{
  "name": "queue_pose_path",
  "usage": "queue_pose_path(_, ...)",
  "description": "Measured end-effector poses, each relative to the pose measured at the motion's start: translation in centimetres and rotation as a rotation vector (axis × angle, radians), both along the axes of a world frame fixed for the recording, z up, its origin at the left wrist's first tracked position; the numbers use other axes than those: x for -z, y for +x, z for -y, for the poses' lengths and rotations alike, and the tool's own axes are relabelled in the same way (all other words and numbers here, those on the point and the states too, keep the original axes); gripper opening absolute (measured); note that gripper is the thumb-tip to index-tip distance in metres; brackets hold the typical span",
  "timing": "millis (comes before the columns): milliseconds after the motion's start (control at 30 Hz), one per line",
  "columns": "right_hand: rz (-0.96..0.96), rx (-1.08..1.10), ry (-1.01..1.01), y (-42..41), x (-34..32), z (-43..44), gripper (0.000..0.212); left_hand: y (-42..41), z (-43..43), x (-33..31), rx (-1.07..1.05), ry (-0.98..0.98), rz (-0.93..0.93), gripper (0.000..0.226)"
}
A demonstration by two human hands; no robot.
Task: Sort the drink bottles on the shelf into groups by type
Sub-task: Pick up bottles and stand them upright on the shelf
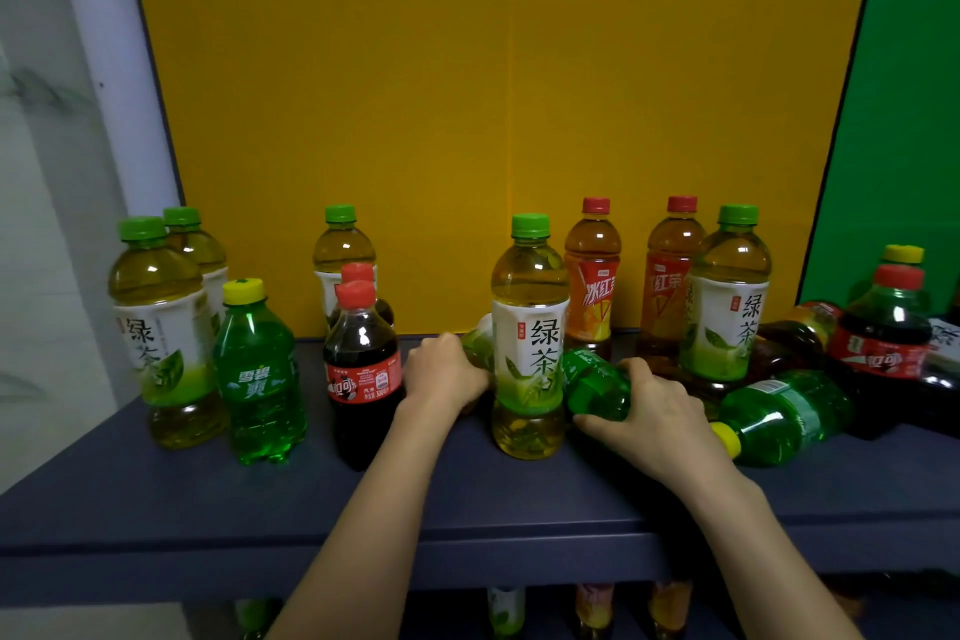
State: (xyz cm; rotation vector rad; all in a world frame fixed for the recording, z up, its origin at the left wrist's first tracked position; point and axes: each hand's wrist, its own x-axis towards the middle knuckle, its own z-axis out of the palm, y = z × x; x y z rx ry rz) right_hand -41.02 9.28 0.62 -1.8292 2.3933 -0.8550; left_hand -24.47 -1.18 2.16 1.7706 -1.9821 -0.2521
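near the shelf (156, 499) edge, the right hand (649, 411) has fingers wrapped on a lying green soda bottle (592, 382), the left hand (441, 372) closes on a toppled green tea bottle (478, 343) behind, both probably being lifted next toward their matching upright groups at far left.

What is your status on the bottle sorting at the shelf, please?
Left hand on a fallen green tea bottle. Right hand gripping a tipped green soda bottle. Upright green tea bottle stands between both hands, crowding them.

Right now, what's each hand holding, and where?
Right hand grips a small green plastic soda bottle lying on its side, around its body. Left hand reaches behind the upright green-tea bottle; grasp unclear.
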Motion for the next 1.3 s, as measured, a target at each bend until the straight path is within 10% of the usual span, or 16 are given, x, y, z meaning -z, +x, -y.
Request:
queue_pose_path(600, -0.052, 0.080, 0.092, 0.3, -0.8, 0.0, 0.073, -1.1, 2.6, -2.1, 0.024, 0.307, 0.098, 0.037)
queue_pose_path(933, -0.043, 0.098, 0.270, 0.1, -2.4, 1.7, 0.065, -0.7, 1.9, -0.6, -0.029, 0.158, -0.177, 0.046)
queue_pose_path(1300, 0.257, 0.093, -0.144, 1.2, 0.5, 1.2, 0.058, 0.0, -0.3, 0.9, -0.052, -0.056, -0.592, 0.059)
